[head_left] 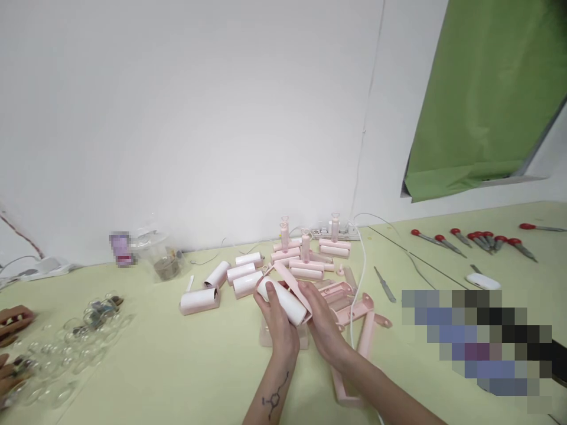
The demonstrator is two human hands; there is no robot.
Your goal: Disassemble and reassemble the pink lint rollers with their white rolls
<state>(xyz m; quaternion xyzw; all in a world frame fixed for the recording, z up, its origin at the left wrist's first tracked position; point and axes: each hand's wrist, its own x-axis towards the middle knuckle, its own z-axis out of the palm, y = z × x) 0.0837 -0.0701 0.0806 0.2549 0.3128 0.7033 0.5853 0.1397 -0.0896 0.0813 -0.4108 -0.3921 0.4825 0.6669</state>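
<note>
Between both hands is a lint roller (283, 302), a white roll set in a pink plastic holder, tilted down to the right. My left hand (278, 324) wraps its left side, thumb along the white roll. My right hand (319, 316) grips the pink holder (290, 280) at the right end; its fingertips are partly hidden. Just beyond lie loose white rolls (248, 284) and pink rollers with upright handles (305, 268). Several pink plastic holder parts (365, 336) lie to the right, some behind my right forearm. A pale translucent piece (266, 337) sits under my hands.
A white cable (364, 265) crosses the pink parts from a power strip (339, 231). Red-handled tools (481, 239) and a grey blade-like tool (385, 286) lie right. At left are clear round pieces (66, 354), a plastic tub (166, 260) and another person's hand (15, 321).
</note>
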